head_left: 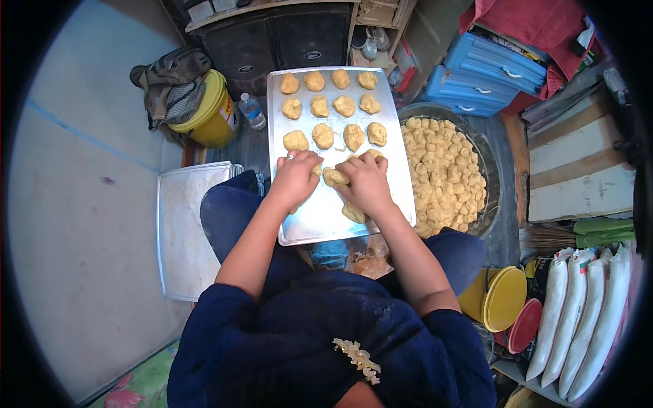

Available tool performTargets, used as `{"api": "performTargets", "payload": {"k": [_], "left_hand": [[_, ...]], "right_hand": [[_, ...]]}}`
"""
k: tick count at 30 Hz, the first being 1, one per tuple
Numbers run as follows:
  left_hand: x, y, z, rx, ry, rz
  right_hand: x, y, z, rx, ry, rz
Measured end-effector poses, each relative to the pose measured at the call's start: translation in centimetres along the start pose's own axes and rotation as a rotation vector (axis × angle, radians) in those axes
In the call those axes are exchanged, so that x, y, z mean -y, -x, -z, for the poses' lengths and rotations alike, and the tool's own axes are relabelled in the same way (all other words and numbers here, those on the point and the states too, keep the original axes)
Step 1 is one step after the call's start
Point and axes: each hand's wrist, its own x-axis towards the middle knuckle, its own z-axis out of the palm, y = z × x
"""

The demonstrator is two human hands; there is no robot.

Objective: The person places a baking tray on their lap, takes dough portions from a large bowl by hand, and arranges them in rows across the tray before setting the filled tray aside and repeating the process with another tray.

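Several rough yellow dough pieces (323, 136) lie in rows on a metal baking tray (313, 228) in front of me. Over the tray's left part, my left hand (292, 182) is curled on a small dough piece (316, 169) that shows at its fingertips. My right hand (368, 185) is closed around a dough piece (335, 177) on the tray's right part. Another dough piece (353, 213) shows below its palm, and more dough lies partly hidden behind its fingers. A ring is on one left finger.
A wide round basin (491, 197) heaped with dough pieces (442, 177) stands right of the tray. Stacked empty trays (183, 234) lie at left. A yellow bucket (218, 112) and water bottle (252, 111) stand far left; lidded buckets (505, 297) and white sacks (577, 319) are near right.
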Motion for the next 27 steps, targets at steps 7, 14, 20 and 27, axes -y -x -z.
{"api": "performTargets", "payload": {"k": [7, 14, 20, 27], "left_hand": [[-1.0, 1.2, 0.6, 0.051, -0.151, 0.259], [-3.5, 0.6, -0.2, 0.061, -0.187, 0.019], [-3.1, 0.1, -2.7, -0.077, -0.256, 0.017], [-4.1, 2.0, -0.5, -0.089, -0.222, 0.074]], "right_hand": [[1.7, -1.2, -1.6, -0.200, -0.033, -0.192], [-2.4, 0.3, 1.6, -0.316, -0.073, -0.325], [-5.7, 0.9, 1.4, -0.073, -0.348, -0.496], [-5.1, 2.4, 0.6, -0.297, -0.119, -0.294]]}}
